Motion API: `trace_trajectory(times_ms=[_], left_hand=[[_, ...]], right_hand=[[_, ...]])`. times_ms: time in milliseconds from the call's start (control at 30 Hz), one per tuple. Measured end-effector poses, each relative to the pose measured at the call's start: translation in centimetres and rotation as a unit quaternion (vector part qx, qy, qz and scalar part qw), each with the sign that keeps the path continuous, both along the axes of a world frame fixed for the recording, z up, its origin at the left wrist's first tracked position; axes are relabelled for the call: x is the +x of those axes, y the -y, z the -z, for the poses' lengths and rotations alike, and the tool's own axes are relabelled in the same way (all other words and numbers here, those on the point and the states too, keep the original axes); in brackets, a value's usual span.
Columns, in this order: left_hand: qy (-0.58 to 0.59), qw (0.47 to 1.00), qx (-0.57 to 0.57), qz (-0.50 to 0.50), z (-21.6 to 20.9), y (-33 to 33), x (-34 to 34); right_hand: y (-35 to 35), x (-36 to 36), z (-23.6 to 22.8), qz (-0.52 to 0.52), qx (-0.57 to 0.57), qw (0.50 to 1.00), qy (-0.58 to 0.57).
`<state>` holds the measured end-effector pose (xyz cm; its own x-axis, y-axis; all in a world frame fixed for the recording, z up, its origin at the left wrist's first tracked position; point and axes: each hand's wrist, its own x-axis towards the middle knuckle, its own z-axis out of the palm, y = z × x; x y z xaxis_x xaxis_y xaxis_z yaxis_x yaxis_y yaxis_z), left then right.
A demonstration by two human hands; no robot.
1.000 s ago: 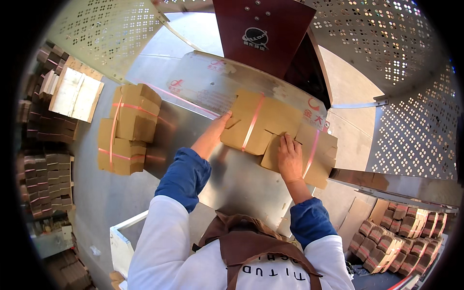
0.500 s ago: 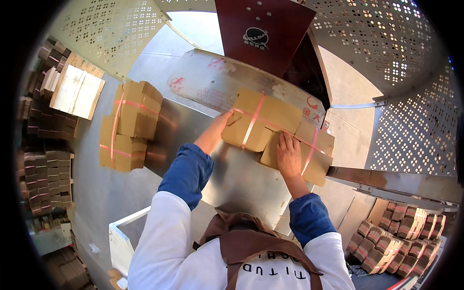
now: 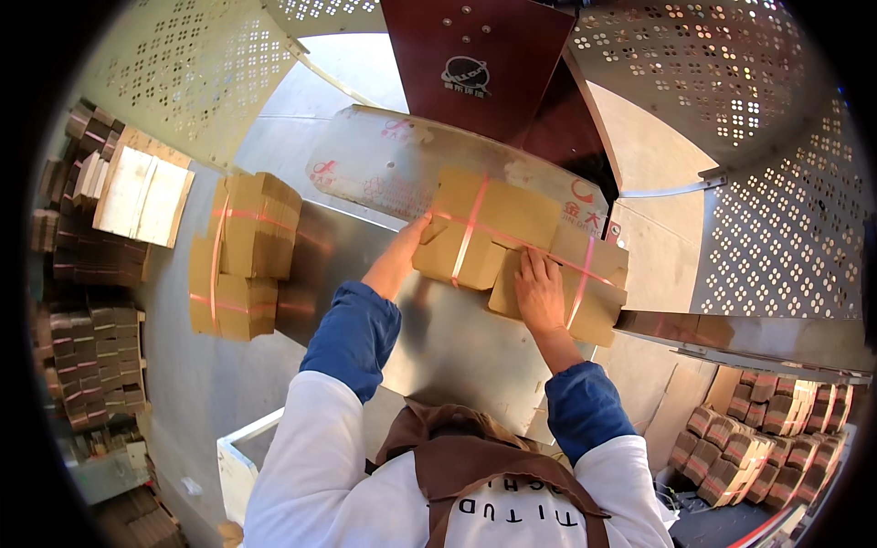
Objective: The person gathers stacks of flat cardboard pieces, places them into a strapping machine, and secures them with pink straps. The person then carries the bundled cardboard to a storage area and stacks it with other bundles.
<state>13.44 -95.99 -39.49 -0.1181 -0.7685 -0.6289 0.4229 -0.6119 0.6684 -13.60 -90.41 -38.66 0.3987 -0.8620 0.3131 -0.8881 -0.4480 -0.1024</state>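
Observation:
A bundle of flat brown cardboard pieces (image 3: 512,210), stepped in outline, lies across the metal table (image 3: 448,342) and the metal plate behind it. Pink straps (image 3: 471,228) cross over it both ways. My left hand (image 3: 400,254) grips the bundle's left edge, its fingertips partly hidden against the side. On the lower right part my right hand (image 3: 541,290) presses down, fingers bent and close together beside the long strap. Whether those fingertips hook under the strap, I cannot tell.
A second strapped cardboard bundle (image 3: 245,251) stands at the table's left end. Behind the table rise a dark red machine panel (image 3: 470,64) and perforated metal guards (image 3: 776,219). Stacked bundles stand at far left (image 3: 96,356) and lower right (image 3: 731,447). A white frame (image 3: 239,457) stands near my left arm.
The whole view has shifted slightly. Both hands keep nearly the same places on the bundle, and the bundle shows little movement of its own.

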Motion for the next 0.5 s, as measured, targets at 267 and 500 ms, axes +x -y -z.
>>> trace_trajectory(times_ms=[267,500], left_hand=[[0.060,0.998,0.007,-0.025,3.4,0.8,0.6],[0.065,0.997,0.045,-0.008,2.7,0.8,0.5]], right_hand=[[-0.2,0.2,-0.7,0.034,0.052,0.997,0.038],[0.1,0.3,-0.9,0.055,0.072,0.996,0.027]])
